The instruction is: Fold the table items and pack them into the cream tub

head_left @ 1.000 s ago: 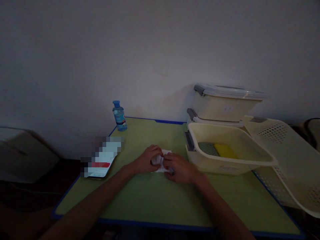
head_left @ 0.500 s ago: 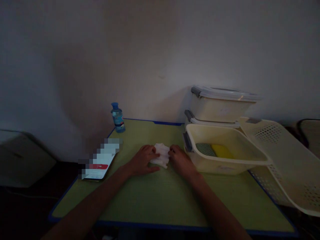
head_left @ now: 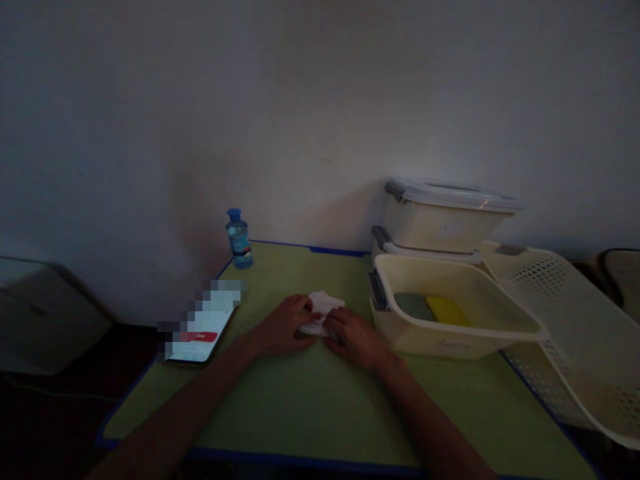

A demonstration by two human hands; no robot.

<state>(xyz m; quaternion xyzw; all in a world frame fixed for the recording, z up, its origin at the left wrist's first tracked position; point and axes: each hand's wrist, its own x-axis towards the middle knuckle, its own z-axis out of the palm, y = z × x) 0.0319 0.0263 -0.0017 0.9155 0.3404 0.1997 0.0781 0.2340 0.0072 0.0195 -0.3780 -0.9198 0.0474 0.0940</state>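
Note:
A small white cloth [head_left: 324,305] lies on the green table [head_left: 310,400], partly under both hands. My left hand [head_left: 283,327] rests on its left side with fingers curled onto the fabric. My right hand [head_left: 353,337] covers its near right corner, fingers bent and pressed on the cloth. The room is dim and fine finger detail is hard to make out.
An open cream tub [head_left: 500,327] holding a green and a yellow item stands right of the hands, with two lidded tubs [head_left: 440,220] stacked behind. A perforated basket [head_left: 575,320] leans at far right. A small blue bottle [head_left: 239,239] and a phone [head_left: 200,327] are on the left.
My right hand has slid back from the cloth's right edge onto its near corner. The cloth looks flatter than a second ago, and the view has tilted slightly.

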